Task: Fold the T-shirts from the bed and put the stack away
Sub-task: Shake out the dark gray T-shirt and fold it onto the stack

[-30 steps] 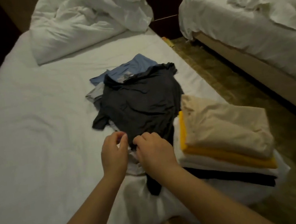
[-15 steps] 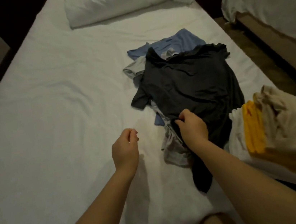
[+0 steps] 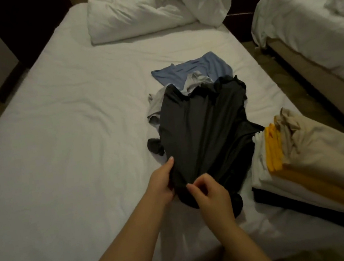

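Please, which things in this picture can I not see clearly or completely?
Head view, the only one:
1. Grey shirt and blue shirt: mostly covered by the dark T-shirt; whether more shirts lie beneath is hidden.
2. Folded stack: cut off by the right edge, lower layers in shadow, so no sure count.
3. Left hand: its fingers are hidden under the hem it grips.

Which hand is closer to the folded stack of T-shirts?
Right. The right hand is left of the folded stack; the left hand is farther left, both holding the black T-shirt.
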